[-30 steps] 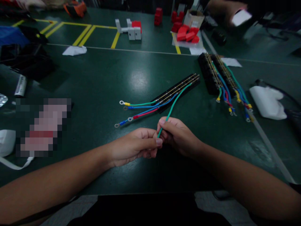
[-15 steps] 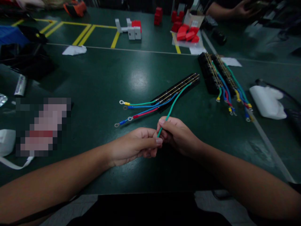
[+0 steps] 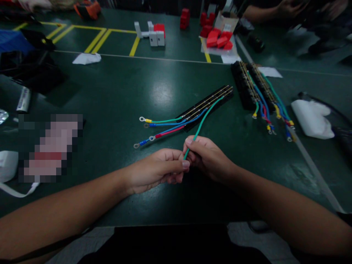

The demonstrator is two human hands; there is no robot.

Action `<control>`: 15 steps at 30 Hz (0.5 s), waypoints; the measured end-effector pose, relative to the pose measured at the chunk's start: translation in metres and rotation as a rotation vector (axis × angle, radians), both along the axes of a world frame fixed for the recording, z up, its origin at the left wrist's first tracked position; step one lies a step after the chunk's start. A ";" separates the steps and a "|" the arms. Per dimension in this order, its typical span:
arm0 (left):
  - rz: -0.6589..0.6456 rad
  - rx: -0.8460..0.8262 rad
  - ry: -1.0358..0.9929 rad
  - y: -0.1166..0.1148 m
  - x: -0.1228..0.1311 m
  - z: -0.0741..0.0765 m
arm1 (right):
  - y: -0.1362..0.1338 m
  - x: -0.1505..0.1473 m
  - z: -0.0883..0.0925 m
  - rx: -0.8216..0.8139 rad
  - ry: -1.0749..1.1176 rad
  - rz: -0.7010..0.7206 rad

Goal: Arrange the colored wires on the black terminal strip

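Observation:
A green wire (image 3: 201, 123) runs from the far end of a black terminal strip (image 3: 205, 106) down into both my hands. My left hand (image 3: 167, 167) pinches its near end between thumb and fingers, which hide the tip. Just above, my right hand (image 3: 205, 154) is closed on the same wire, thumb on top. From the strip's left end fan out another green wire with a yellow-sleeved ring terminal (image 3: 142, 119), blue wires with blue-sleeved ring terminals (image 3: 136, 146) and a red wire (image 3: 170, 132) with its own ring.
Two more wired strips (image 3: 249, 86) lie at the right, beside a white object (image 3: 313, 119). Red parts (image 3: 218, 38) and white-and-red blocks (image 3: 157, 36) sit at the back. A blurred-out flat device (image 3: 52, 150) with a white cable is at left. Another person's hand (image 3: 291, 7) shows top right.
My hands and the green wire have hardly moved. At the top right, another person's hands have shifted and more of them shows.

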State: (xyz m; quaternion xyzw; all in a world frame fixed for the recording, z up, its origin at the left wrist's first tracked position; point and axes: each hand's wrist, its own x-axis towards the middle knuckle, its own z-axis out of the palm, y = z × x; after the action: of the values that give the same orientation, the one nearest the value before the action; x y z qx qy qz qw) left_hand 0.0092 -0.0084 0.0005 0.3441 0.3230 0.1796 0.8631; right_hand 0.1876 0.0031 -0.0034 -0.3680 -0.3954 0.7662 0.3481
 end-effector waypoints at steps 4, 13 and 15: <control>-0.006 0.005 0.005 0.000 0.000 0.000 | 0.000 0.000 0.000 0.000 -0.013 0.003; 0.007 0.008 0.001 0.000 0.000 0.001 | 0.000 0.000 0.001 0.016 -0.043 -0.008; 0.013 0.019 -0.003 0.000 0.000 0.000 | 0.000 -0.001 0.001 0.015 -0.044 -0.012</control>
State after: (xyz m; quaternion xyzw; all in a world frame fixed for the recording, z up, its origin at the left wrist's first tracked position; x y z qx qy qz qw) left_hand 0.0093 -0.0085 0.0009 0.3500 0.3221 0.1890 0.8591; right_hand 0.1871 0.0032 -0.0023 -0.3846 -0.4064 0.7528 0.3467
